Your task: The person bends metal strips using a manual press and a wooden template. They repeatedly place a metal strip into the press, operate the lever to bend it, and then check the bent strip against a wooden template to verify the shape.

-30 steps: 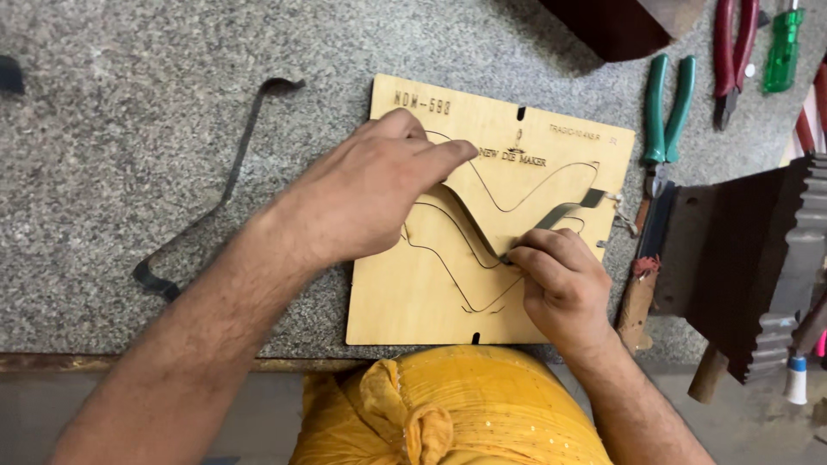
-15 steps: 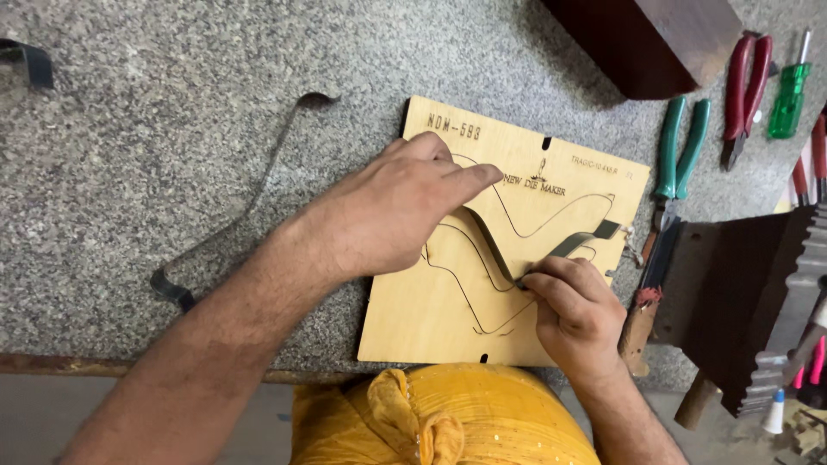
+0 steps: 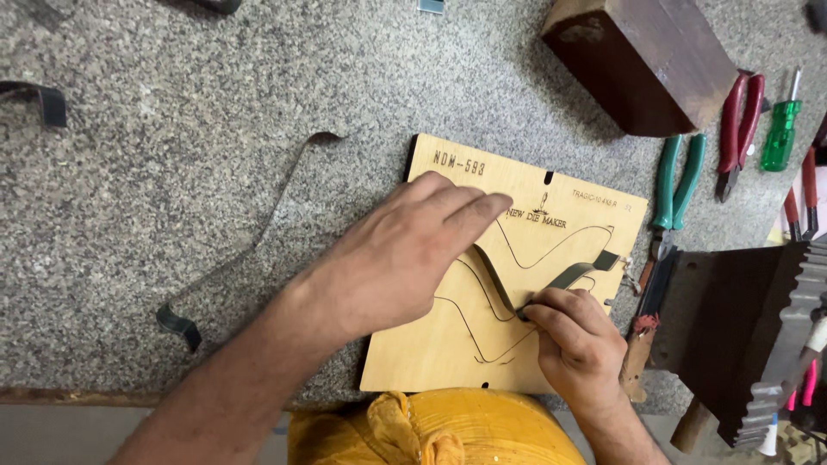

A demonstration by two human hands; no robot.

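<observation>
- A flat, pale plywood board with thin curved lines cut into its face lies on the speckled grey stone desk, close to the desk's near edge and right of its middle.
- The left hand lies palm down on the board's left half, fingers stretched out and close together, their tips pressing the wood near the board's middle; it grips nothing.
- A dark, narrow metal strip, bent into a shallow curve, stands on its edge in the cut line on the board's right half.
- The right hand sits at the board's near right part, fingers curled and pinched on the strip's near end, where it meets the wood.
- A long, thin bent metal band lies loose on the desk to the left of the board, one end touching nothing, well apart from both hands.
- A dark brown wooden block rests near the desk's far edge, beyond the board.
- Green-handled pliers lie just beside the board's right edge; red-handled pliers and a green-handled screwdriver lie farther right.
- A dark metal tool with a toothed edge stands at the desk's right near corner.
- Yellow cloth shows below the desk's near edge.
</observation>
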